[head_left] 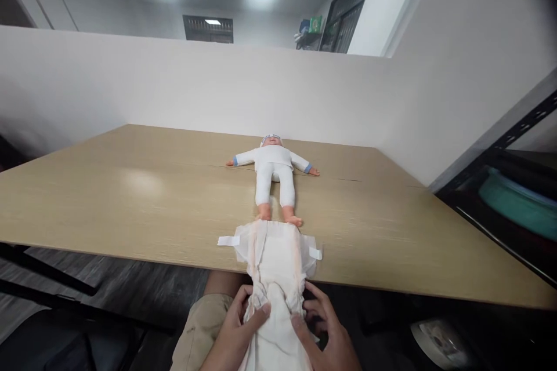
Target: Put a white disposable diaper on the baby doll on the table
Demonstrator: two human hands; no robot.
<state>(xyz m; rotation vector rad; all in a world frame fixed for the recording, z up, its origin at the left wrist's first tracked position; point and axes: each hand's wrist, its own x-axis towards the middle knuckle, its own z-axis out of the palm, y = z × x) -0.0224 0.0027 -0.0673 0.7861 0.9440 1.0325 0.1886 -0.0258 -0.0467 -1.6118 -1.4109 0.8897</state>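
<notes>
1. Far left and across the middle of the frame: wide light-brown wooden tabletop (pixel 130 197), bare there, its near edge running across the lower half; dark floor below it.
2. Lower left of centre: left hand (pixel 232 333), thumb on top of the cloth and fingers curled beneath, pinching the gathered near end of the diaper from its left side. Beige-clad knee (pixel 202 330) just left of the wrist.
3. Lower centre: white disposable diaper with pale pink side frills (pixel 274 255), opened lengthwise, its far half lying flat on the table edge and its near half hanging off toward the lap, bunched between both hands. White fastening tab (pixel 228 240) sticking out to the left, a second tab (pixel 315 253) to the right. No brand mark or print legible on it.
4. Centre, just beyond the diaper: small plastic baby doll in a white long-sleeved suit with blue cuffs (pixel 273 177), on its back, arms spread, bare feet touching the diaper's far edge, head pointing toward the white partition wall (pixel 174 81). Patterned headband too small to read.
5. Lower right of centre: right hand (pixel 324 330), thumb pressed on the cloth, fingers folded under, pinching the diaper's right side.
6. Far right: dark metal shelf (pixel 500 151) holding a teal round object (pixel 522 200), blurred; no readable writing.
</notes>
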